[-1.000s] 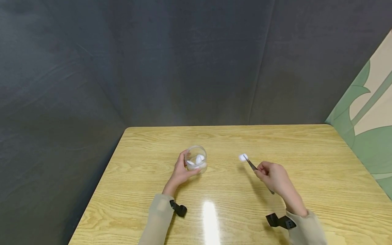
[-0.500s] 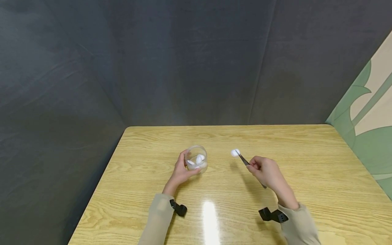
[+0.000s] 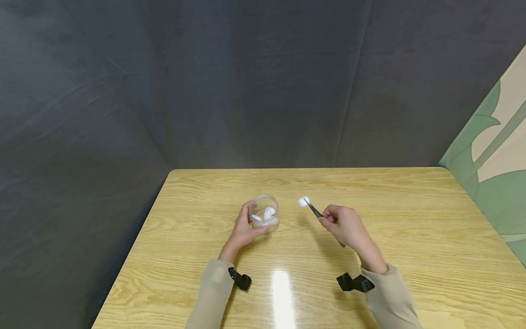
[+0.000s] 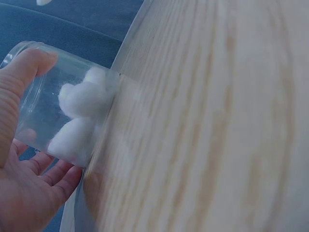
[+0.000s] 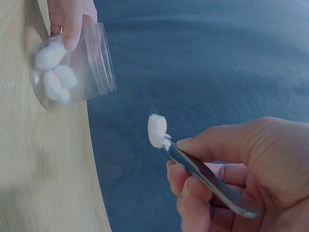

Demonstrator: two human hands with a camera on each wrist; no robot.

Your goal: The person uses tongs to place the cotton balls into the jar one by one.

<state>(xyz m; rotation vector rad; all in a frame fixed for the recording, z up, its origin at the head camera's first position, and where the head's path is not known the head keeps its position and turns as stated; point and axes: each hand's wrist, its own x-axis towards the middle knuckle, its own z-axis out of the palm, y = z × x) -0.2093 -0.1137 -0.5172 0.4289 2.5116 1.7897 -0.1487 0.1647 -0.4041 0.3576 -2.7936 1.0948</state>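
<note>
My left hand (image 3: 244, 230) grips a clear, lidless plastic jar (image 4: 50, 108) that stands upright on the table, thumb on the near side and fingers round the far side. Several white cotton balls (image 5: 53, 82) lie at the bottom of the jar. To the right, my right hand (image 3: 347, 226) pinches metal tweezers (image 5: 212, 183) between thumb and fingers. Their tips clasp one cotton ball (image 5: 157, 130), held up above the table and a short way right of the jar's mouth.
The wooden table (image 3: 197, 283) has a bright light reflection near its front. Dark cloth (image 3: 255, 82) hangs behind it and on the left, with a green and beige patterned panel (image 3: 493, 183) at the right. Each wrist carries a black camera (image 3: 243, 282).
My right hand has moved left and slightly away from me, bringing the tweezers and cotton ball closer to the jar. The left hand and jar have stayed in place.
</note>
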